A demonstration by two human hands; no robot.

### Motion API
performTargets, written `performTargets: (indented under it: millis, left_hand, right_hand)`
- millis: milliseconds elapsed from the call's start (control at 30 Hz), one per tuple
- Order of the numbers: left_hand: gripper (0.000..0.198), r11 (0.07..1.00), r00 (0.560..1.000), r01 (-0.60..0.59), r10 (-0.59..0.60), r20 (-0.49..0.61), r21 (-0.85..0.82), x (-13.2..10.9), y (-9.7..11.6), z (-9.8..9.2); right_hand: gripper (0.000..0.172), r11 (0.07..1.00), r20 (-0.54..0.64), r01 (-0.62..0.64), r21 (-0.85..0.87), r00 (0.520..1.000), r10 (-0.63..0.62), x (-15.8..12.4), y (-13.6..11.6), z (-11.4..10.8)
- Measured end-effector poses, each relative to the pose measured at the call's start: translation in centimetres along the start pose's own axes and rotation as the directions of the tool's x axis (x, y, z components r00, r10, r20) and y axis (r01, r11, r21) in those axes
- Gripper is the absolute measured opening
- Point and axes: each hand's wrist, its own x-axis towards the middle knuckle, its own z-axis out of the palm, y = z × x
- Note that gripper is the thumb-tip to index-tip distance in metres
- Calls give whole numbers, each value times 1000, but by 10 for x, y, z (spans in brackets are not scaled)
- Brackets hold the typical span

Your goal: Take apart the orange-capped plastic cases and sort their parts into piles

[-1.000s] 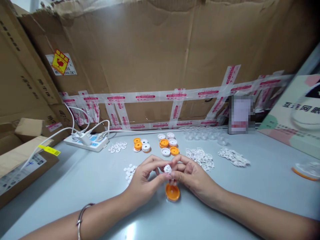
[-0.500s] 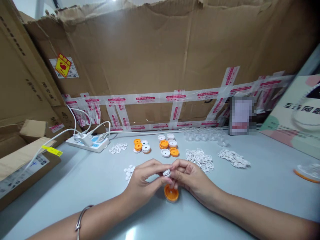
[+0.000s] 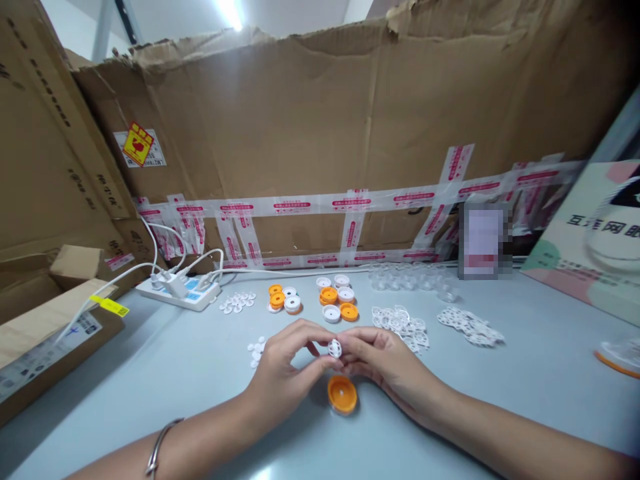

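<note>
Between the fingertips of both hands is a small round white plastic piece with openings in it (image 3: 335, 348). My left hand (image 3: 293, 363) pinches it from the left, thumb below and index finger above. From the right, the fingers of my right hand (image 3: 383, 360) close on the same piece. Just below the hands, an orange round cup-like part (image 3: 343, 395) with a clear rim underneath sits on the table. Small white discs (image 3: 257, 350) lie beside my left hand, partly covered by it. Behind my right hand is a pile of white openwork rings (image 3: 400, 323).
Orange and white round caps (image 3: 330, 297) stand in two groups at mid-table. Small white pieces (image 3: 237, 302) lie near a power strip (image 3: 180, 290). Clear domes (image 3: 413, 277), flat white parts (image 3: 470, 327) and a blurred upright device (image 3: 483, 240) are on the right. Large cardboard (image 3: 300, 133) walls the back.
The white piece has been turned slightly between my fingers, and my right fingers have shifted around it. The whole view has tilted up a little.
</note>
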Motion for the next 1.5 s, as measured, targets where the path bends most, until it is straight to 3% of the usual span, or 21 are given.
performTargets:
  millis: [233, 567, 933, 1300, 1500]
  left_hand:
    - [17, 996, 998, -66, 65, 5, 64, 1, -5, 1]
    - [13, 990, 995, -98, 100, -8, 106, 0, -7, 3]
    - [13, 988, 996, -87, 84, 35, 125, -2, -6, 4]
    - [16, 993, 997, -67, 64, 36, 97, -2, -9, -1]
    - [13, 995, 997, 81, -81, 12, -54, -1, -13, 0]
  right_hand:
    - [32, 983, -30, 11, -185, 999, -17, 3, -1, -4]
    - [37, 971, -64, -50, -234, 997, 36, 4, -8, -1]
    - [15, 912, -38, -10, -411, 999, -7, 1, -11, 2]
    - [22, 951, 27, -8, -310, 999, 17, 2, -10, -1]
    - [26, 977, -37, -70, -201, 997, 64, 2, -13, -2]
